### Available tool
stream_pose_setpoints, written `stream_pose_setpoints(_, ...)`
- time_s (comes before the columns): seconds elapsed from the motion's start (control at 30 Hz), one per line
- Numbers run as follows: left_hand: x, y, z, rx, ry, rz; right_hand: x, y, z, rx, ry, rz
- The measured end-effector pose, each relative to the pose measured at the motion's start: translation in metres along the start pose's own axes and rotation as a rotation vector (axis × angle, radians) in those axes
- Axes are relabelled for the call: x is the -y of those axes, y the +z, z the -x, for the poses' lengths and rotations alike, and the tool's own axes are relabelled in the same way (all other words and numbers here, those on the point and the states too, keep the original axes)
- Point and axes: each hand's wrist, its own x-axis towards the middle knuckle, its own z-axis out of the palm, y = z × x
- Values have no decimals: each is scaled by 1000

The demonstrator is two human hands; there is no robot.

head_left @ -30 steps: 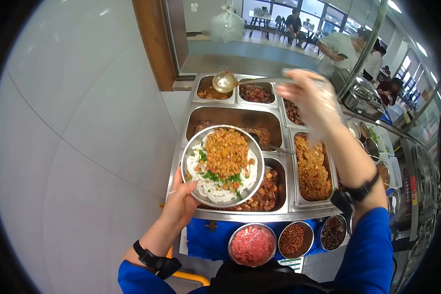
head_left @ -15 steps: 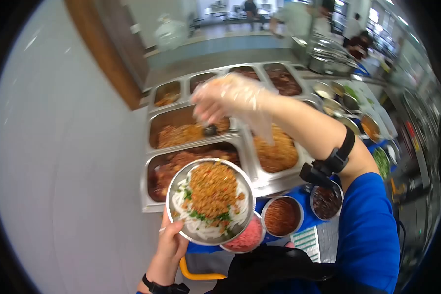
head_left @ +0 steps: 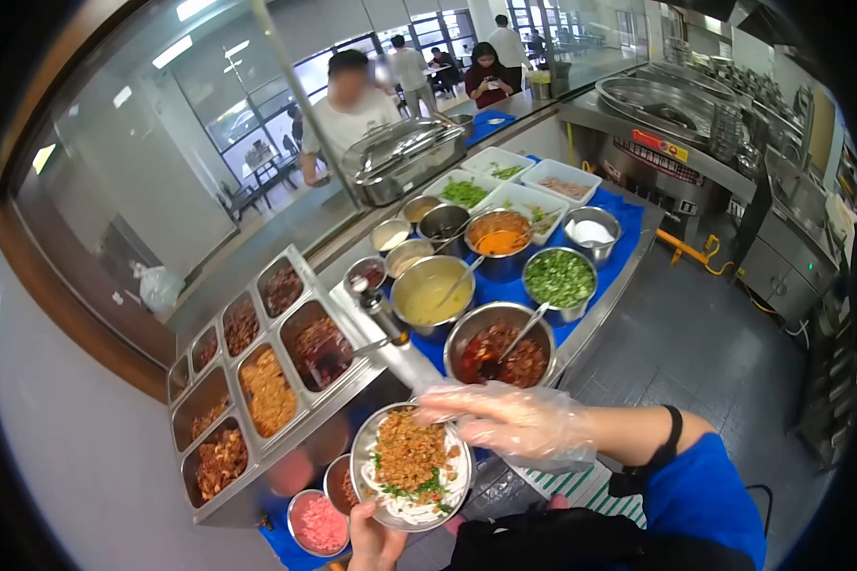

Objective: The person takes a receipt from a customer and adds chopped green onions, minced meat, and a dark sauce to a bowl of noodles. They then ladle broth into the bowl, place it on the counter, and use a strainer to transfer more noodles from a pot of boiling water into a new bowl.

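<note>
My left hand is wrapped round the lower edge of a metal bowl. White noodles, chopped greens and a mound of minced brown topping fill this bowl. Over its upper right rim lies my right hand, in a clear plastic glove, fingers stretched out and nothing visible in them. Just beyond that hand stands a metal pot of dark red sauce with a spoon in it. Bowls of pink pieces and reddish-brown topping sit to the left of the held bowl.
Steel food pans stand at the left. Along the blue-covered counter are pots of yellow liquid, chopped greens and orange sauce. A person stands behind the glass. Large cooking equipment lines the right.
The view has swung right. My right hand has left the food pans and come down to the bowl's upper right rim. My left hand still holds the bowl.
</note>
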Motion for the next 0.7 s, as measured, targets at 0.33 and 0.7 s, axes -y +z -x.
stream_pose_setpoints(0.33, 72, 85, -79, 51, -112, -124, -81, -142, 164, -715, 406, -325)
stream_pose_setpoints(0.7, 131, 161, -210, 63, -85, -84, -123, -286, 275, -1300, 580, -215)
